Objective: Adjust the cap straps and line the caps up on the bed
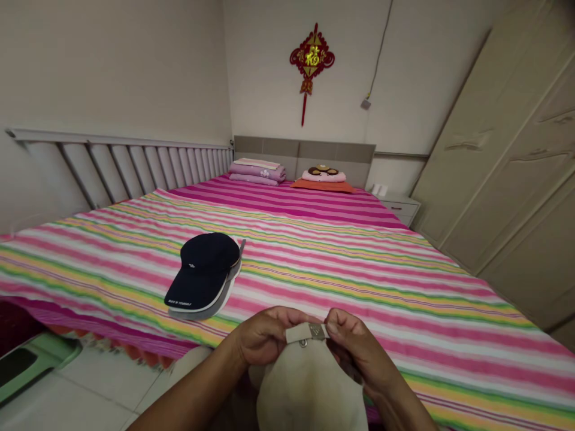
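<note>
Left hand (263, 335): fingers (279, 320) curled narrow, thumb and forefinger pinched on the left end of a short strap (306, 332). Right hand (354, 344): fingers (336, 327) likewise closed, pinching the strap's right end. The two hands are close together, with the strap taut between them. Strap: flat beige fabric band with a small metal buckle (304, 343) hanging at its lower edge. It belongs to the beige cap (309, 389), which hangs below the hands; soft matte cloth, rounded crown toward the camera, lower part cut off by the frame. The cap is held in the air just off the near edge of the bed, not resting on it. Navy cap (204, 275): lies on the striped sheet (359, 269) near the bed's near-left corner, well apart from the hands; domed crown, curved brim with pale edging and small white lettering, brim toward the near edge. Sheet: smooth woven cloth in pink, white, yellow and green bands, lying flat. At the far edge, against the grey headboard (305, 149): folded lilac bedding (258, 170) on the left, an orange pillow (321, 185) beside it on the right. Red knotted ornament (311, 60) on the wall above. Pale panelled wardrobe (507, 167) along the right side. White tile floor (90, 389) at lower left.
</note>
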Demonstrator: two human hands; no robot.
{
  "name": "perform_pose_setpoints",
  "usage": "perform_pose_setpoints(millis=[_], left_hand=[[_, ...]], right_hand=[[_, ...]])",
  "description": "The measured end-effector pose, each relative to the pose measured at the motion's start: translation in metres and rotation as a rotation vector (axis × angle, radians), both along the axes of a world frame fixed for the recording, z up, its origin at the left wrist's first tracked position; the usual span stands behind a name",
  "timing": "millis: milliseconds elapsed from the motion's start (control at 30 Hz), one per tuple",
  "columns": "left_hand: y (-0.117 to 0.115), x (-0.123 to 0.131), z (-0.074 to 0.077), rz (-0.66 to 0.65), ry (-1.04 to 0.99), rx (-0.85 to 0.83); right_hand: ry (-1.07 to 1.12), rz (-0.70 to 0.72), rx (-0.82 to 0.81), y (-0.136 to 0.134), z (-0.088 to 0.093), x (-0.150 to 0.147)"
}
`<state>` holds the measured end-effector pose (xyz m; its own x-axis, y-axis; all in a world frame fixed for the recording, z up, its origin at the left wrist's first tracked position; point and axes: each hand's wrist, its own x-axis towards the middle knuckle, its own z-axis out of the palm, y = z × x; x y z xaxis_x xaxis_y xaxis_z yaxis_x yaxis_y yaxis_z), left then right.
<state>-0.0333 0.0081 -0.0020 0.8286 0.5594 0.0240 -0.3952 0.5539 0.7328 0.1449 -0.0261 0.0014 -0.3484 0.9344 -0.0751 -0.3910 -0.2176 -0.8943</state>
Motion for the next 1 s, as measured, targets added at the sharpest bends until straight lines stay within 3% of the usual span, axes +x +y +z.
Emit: perform_pose_setpoints(millis=[167,367,667,1000], left_hand=[[-0.002,0.008,-0.008,0.119,0.117,-0.054],[0.001,0.009,-0.019,0.170,0.160,-0.113],[0.000,0.017,-0.021,0.199,0.190,-0.149],[-0.001,0.015,-0.027,0.292,0.078,-0.118]], right_hand=[[0.021,-0.019,0.000,0.002,-0.004,-0.005],[-0.005,-0.023,-0.009,0.003,-0.005,-0.009],[0.019,-0.034,0.030,0.005,-0.005,-0.012],[0.005,-0.123,-0.033,0.007,-0.015,-0.008]])
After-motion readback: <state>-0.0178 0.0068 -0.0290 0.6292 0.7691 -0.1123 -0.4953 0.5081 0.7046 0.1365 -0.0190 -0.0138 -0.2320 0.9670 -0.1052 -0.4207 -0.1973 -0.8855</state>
